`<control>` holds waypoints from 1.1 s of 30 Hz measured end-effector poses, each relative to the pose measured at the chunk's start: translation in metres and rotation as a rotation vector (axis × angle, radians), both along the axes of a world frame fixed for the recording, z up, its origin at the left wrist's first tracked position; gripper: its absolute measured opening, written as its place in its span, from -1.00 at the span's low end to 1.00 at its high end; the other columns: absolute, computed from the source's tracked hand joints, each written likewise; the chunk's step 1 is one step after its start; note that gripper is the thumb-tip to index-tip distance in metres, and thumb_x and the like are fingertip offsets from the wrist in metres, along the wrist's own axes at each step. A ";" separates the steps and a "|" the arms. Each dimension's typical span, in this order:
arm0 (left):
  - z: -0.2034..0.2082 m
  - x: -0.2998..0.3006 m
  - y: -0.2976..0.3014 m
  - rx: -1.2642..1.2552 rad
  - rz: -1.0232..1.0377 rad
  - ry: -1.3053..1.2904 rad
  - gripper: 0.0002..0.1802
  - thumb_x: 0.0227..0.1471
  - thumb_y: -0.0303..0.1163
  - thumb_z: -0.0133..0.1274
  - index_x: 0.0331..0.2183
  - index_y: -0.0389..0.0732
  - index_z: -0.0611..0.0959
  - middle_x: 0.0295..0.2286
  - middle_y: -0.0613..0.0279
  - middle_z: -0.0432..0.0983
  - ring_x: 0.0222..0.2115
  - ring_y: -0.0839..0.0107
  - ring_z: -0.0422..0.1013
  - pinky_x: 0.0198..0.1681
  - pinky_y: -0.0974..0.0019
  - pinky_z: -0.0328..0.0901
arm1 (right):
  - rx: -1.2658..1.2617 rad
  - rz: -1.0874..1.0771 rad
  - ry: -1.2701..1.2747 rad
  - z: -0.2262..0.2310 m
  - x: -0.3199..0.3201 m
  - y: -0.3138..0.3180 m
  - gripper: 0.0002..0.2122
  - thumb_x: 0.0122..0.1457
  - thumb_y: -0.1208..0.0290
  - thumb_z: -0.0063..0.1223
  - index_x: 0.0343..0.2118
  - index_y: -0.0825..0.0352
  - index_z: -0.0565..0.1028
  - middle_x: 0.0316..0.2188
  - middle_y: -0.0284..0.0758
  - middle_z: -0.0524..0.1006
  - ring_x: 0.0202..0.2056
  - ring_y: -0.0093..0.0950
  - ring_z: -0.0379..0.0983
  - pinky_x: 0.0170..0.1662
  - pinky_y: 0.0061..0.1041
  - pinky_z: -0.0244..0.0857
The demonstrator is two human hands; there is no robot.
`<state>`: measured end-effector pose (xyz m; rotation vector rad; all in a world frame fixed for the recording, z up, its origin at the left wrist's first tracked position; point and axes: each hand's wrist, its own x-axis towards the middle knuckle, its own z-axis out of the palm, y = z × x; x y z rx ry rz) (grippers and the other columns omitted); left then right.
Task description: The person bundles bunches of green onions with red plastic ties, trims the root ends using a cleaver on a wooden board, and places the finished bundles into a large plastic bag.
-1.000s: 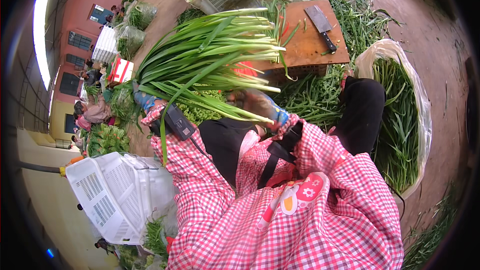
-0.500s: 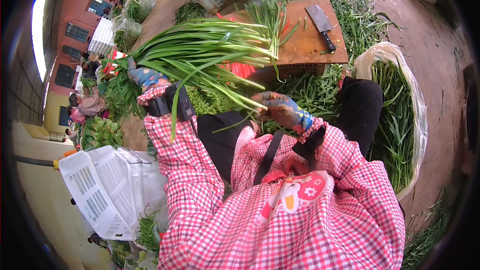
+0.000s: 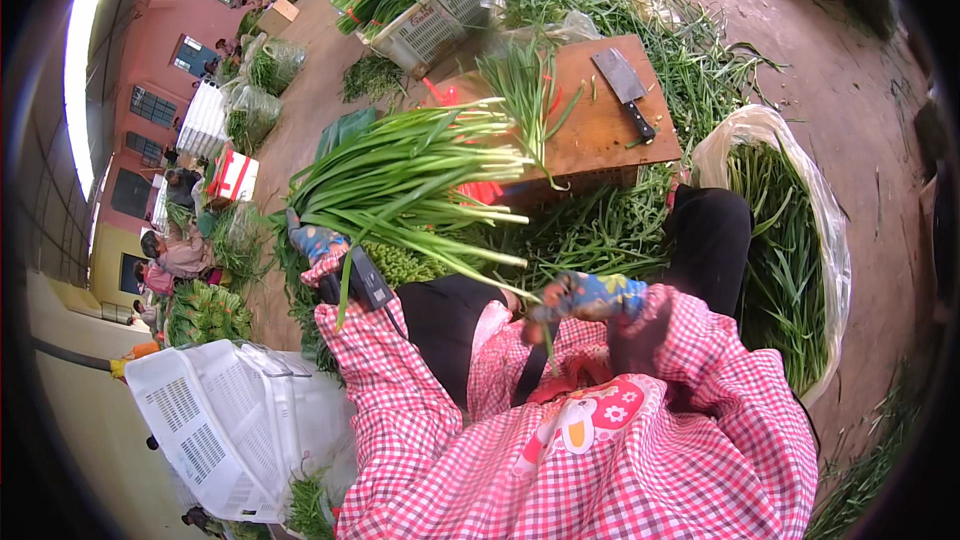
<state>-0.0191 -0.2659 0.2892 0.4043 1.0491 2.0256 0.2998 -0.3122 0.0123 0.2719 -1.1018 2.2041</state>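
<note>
My left hand [image 3: 316, 241], in a blue patterned glove, is closed around the leafy end of a big bunch of garlic greens [image 3: 410, 165]. The pale stem ends fan out to the right in front of me. Lower right, my right hand [image 3: 580, 300], in a matching glove, pinches a thin green stalk [image 3: 549, 338] near the bunch's lowest stem end. Its fingertips are slightly blurred. Beyond the bunch, a wooden board [image 3: 590, 105] carries a cleaver [image 3: 624, 90] with a black handle and a smaller bundle of greens [image 3: 520, 95] with a red tie.
To the right stands a clear plastic-lined bag [image 3: 838, 240] full of greens. Loose trimmings [image 3: 700, 80] lie around the board. A white crate [image 3: 450, 15] of bundled greens stands at the back; stacked white crates [image 3: 215, 420] are at lower left. People [image 3: 180, 250] sit farther left.
My right hand has drawn down toward my lap and closed from a looser shape, with a stalk in its fingers. My left hand and the bunch appear slightly lower and farther right.
</note>
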 end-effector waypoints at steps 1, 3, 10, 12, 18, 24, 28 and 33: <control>-0.011 -0.032 -0.019 0.000 0.052 0.025 -0.36 0.01 0.04 -0.32 0.00 -0.21 0.32 0.01 -0.04 0.19 -0.03 -0.06 0.16 0.04 -0.12 0.02 | 0.298 0.103 -0.541 0.072 0.025 0.012 -0.70 -0.02 0.24 0.08 -0.28 0.34 0.48 -0.29 -0.24 0.49 -0.28 -0.46 0.42 -0.19 -0.47 0.29; -0.008 -0.022 -0.024 -0.005 0.091 -0.033 -0.40 0.04 0.00 -0.32 -0.02 -0.23 0.34 -0.03 -0.06 0.24 -0.06 -0.03 0.21 0.02 -0.12 0.08 | 0.903 0.201 -0.983 0.135 0.080 0.034 -0.73 -0.05 0.33 0.09 -0.25 0.29 0.49 -0.28 -0.22 0.50 -0.28 -0.42 0.43 -0.20 -0.47 0.31; -0.032 -0.074 -0.041 0.209 -0.215 -0.007 -0.49 0.05 -0.04 -0.25 -0.14 -0.25 0.45 -0.16 -0.02 0.39 -0.18 0.02 0.34 -0.08 -0.07 0.22 | 0.830 -0.889 -0.923 0.183 0.087 0.070 -0.39 -0.11 0.37 0.18 0.06 0.33 0.20 -0.06 -0.05 0.33 -0.04 -0.27 0.29 -0.07 -0.38 0.23; -0.033 -0.069 -0.036 0.233 -0.303 0.026 -0.47 0.04 -0.02 -0.21 -0.14 -0.26 0.45 -0.16 -0.02 0.39 -0.19 0.04 0.35 -0.10 -0.02 0.25 | 0.676 -0.910 -0.753 0.163 0.056 0.096 -0.43 -0.06 0.37 0.14 0.05 0.34 0.21 -0.10 -0.10 0.37 -0.09 -0.35 0.32 -0.09 -0.43 0.24; -0.003 -0.035 -0.038 0.331 -0.462 0.003 -0.48 0.05 -0.02 -0.22 -0.14 -0.25 0.45 -0.15 -0.03 0.38 -0.19 0.08 0.36 -0.09 -0.02 0.25 | 0.132 -0.440 -0.825 0.146 0.033 0.107 -0.75 0.13 0.29 -0.06 -0.25 0.38 0.46 -0.51 -0.46 0.49 -0.51 -0.70 0.34 -0.40 -0.71 0.23; 0.011 -0.014 -0.034 0.464 -0.425 -0.174 -0.57 0.04 -0.13 -0.16 -0.18 -0.28 0.45 -0.18 0.04 0.39 -0.02 0.07 0.18 0.10 -0.03 0.03 | 0.440 0.032 -0.792 0.097 0.097 0.100 -0.78 0.09 0.29 -0.03 -0.40 0.36 0.52 -0.55 -0.37 0.51 -0.52 -0.63 0.40 -0.51 -0.63 0.27; 0.009 -0.015 -0.037 0.472 -0.453 -0.167 -0.60 0.04 -0.17 -0.15 -0.22 -0.30 0.47 -0.23 0.08 0.41 0.01 0.09 0.14 0.14 -0.07 -0.08 | 0.092 0.006 -1.045 0.090 0.139 0.098 -0.72 0.01 0.25 -0.01 -0.35 0.39 0.49 -0.49 -0.28 0.49 -0.47 -0.44 0.42 -0.39 -0.47 0.36; 0.005 -0.028 -0.036 0.371 -0.439 -0.101 -0.59 0.04 -0.15 -0.16 -0.22 -0.29 0.47 -0.25 0.07 0.41 0.02 0.10 0.14 0.11 -0.10 0.00 | 0.401 -0.019 -0.892 0.060 0.129 0.105 -0.74 -0.02 0.31 0.00 -0.30 0.36 0.46 -0.48 -0.33 0.46 -0.43 -0.44 0.38 -0.39 -0.43 0.29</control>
